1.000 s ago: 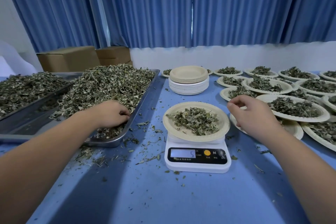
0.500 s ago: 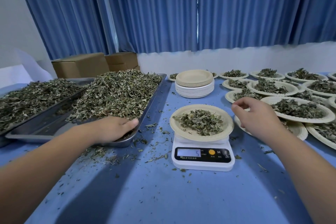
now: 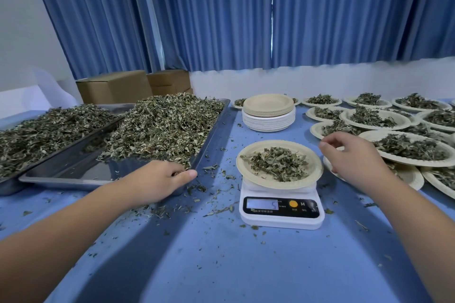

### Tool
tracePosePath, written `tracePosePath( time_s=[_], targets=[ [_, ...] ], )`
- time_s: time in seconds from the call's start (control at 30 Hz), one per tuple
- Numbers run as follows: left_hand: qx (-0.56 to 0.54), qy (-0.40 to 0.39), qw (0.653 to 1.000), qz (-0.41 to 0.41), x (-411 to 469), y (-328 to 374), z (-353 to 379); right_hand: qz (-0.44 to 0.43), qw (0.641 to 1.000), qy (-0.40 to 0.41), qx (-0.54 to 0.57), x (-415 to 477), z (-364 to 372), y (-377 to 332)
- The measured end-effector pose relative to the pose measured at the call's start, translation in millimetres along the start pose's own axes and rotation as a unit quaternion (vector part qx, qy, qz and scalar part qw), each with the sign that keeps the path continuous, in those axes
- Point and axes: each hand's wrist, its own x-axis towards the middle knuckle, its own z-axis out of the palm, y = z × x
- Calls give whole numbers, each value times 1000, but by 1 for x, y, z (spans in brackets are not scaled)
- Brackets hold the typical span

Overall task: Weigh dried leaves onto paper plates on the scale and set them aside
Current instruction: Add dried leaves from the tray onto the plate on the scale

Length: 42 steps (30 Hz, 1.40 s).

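In the middle, scale [image 3: 280,213]: plate [image 3: 313,163] of leaves [image 3: 278,163].
Left hand [image 3: 157,179]: curled on leaves by tray [image 3: 73,170].
Right hand [image 3: 354,157]: fingers [image 3: 327,142] loose, beside plate.

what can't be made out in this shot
Head view only.
- Left hand: its back hides the fingertips at the tray, so what it grips is unseen.
- Scale: button labels too small to read.
- Rightmost filled plates: cut by the frame edge.

Single wide-angle head cam, facing fwd & down over blue-covered table [image 3: 221,265]; white digital scale [image 3: 280,216] centred, close.
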Motion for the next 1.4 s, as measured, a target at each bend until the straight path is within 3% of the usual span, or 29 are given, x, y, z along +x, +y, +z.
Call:
tracePosePath(
  time_s=[0.47,0.87,1.17,1.4],
  targets=[
    [-55,0,997,-49,27,-3,-19,6,1000,-3,-2,0,0,0],
    [-52,109,992,-41,47,10,-37,12,1000,-5,16,2,-1,2],
    [-142,181,972,53,65,97,-42,16,1000,1,25,3,-2,5],
    [-162,120,971,130,88,160,-24,11,999,4,34,5,-3,6]
  ],
)
